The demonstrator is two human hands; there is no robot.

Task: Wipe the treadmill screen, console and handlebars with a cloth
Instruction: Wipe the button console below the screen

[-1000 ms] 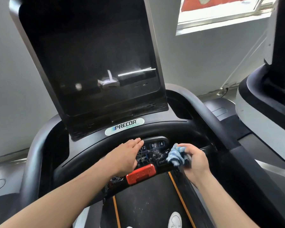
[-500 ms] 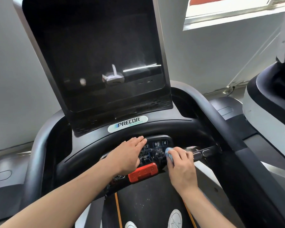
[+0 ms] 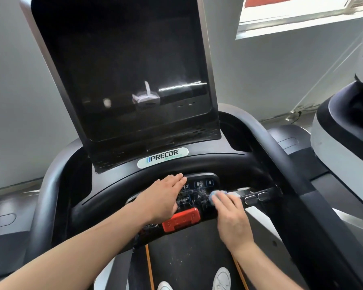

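Two hands (image 3: 162,198), one cloth (image 3: 215,195), one screen (image 3: 122,70), two shoes (image 3: 221,278).

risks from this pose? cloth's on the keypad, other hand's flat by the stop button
1. The right hand presses the cloth onto the keypad; a key might get triggered.
2. The left hand rests flat just above the red stop button and could bump it.
3. Droplets show on the keys; moisture may seep in.

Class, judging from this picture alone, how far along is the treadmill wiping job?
Nothing looks finished: the screen shows a faint haze. In hand: the right hand presses the cloth on the wet keypad, while the left hand rests flat beside it. Left: handlebars.
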